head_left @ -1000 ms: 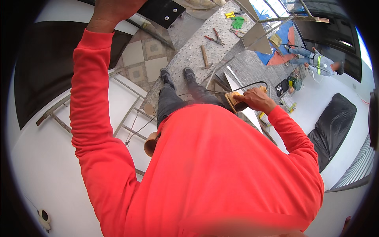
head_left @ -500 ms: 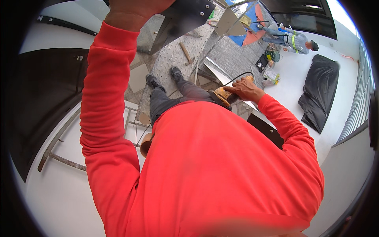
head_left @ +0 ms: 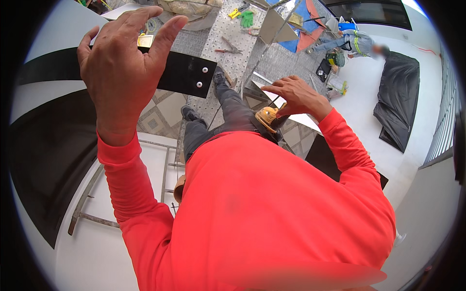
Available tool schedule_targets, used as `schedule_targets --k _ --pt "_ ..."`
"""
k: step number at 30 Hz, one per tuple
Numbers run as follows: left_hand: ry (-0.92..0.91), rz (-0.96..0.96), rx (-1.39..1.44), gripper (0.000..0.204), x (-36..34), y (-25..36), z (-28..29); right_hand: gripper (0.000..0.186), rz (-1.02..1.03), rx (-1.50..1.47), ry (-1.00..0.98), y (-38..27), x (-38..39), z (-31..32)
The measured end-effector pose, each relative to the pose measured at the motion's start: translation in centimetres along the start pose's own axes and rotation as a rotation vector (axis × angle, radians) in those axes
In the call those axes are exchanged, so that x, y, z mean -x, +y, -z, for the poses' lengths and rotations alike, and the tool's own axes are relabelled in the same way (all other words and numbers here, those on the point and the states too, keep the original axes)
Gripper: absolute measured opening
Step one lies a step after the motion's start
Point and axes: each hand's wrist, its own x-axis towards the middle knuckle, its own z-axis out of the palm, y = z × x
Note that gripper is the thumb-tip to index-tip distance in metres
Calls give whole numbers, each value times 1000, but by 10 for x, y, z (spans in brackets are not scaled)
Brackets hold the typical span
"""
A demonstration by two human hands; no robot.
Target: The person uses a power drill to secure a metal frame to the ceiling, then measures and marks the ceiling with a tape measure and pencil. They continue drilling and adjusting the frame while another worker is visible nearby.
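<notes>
My left hand point(head_left: 124, 65), fingers spread and bent, is raised over a black panel point(head_left: 184, 73) with two pale round fittings; whether it touches the panel I cannot tell. My right hand point(head_left: 296, 94) is loosely curved with fingers apart, just above a yellow tool point(head_left: 266, 117) at my right hip, which has a black cord. A brown pouch point(head_left: 178, 189) shows at my left hip. My feet stand on a dimpled metal plank point(head_left: 196, 102), where pliers point(head_left: 228, 51) lie, with a partly hidden hammer near my foot.
Green gloves point(head_left: 246, 19) and yellow tools lie farther along the plank. A metal frame point(head_left: 99, 218) stands at lower left. At upper right, a co-worker point(head_left: 359, 44) in a reflective-striped top is near a bucket point(head_left: 335, 59), blue-and-red sheeting point(head_left: 310, 36) and a black covered bundle point(head_left: 398, 97).
My right hand has loosened from the yellow tool and lifted above it. My left hand now shows lower in the picture with fingers spread. The view has shifted.
</notes>
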Motion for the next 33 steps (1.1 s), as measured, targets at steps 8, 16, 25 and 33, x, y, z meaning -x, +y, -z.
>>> schedule_targets --k 8,16,25,33 --pt "-314 187 -12 54 -7 25 31 65 -182 -322 245 186 -50 -19" --pt "-384 257 -26 58 -21 34 34 46 -538 -1006 275 295 -24 -113" --pt "-262 199 -9 49 -13 27 33 38 -600 -1036 235 293 28 -132" --pt "-303 214 -37 51 -18 29 35 54 -445 -1162 324 339 -10 -66"
